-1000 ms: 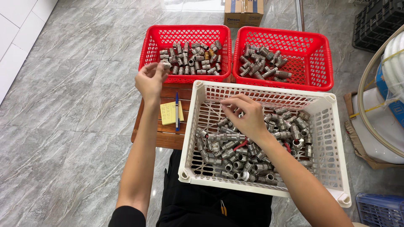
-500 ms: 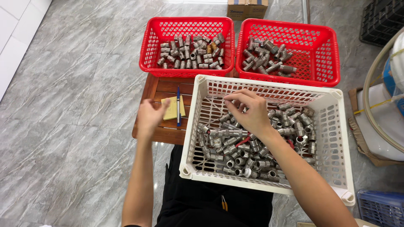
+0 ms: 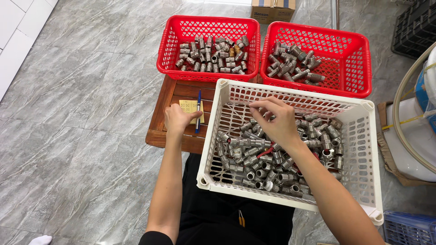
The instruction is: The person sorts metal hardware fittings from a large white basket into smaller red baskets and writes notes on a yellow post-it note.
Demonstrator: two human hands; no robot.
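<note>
Nearby, right hand (image 3: 277, 122) pinches a metal fitting (image 3: 260, 119) over the heap in the white crate (image 3: 363, 149); a firm fingertip pinch suits, lifted above the crate wall. Left hand (image 3: 178, 119) loosely open, empty, beside the pen (image 3: 198, 110). Beyond, two red baskets (image 3: 175, 45) part-filled, open above.

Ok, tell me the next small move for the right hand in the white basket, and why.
Probably pinch one metal fitting and lift it clear. The right hand is already down among the heap in the white basket, fingertips curled at the pieces, while the left hand sits empty over the yellow notepad, free to take it.
</note>
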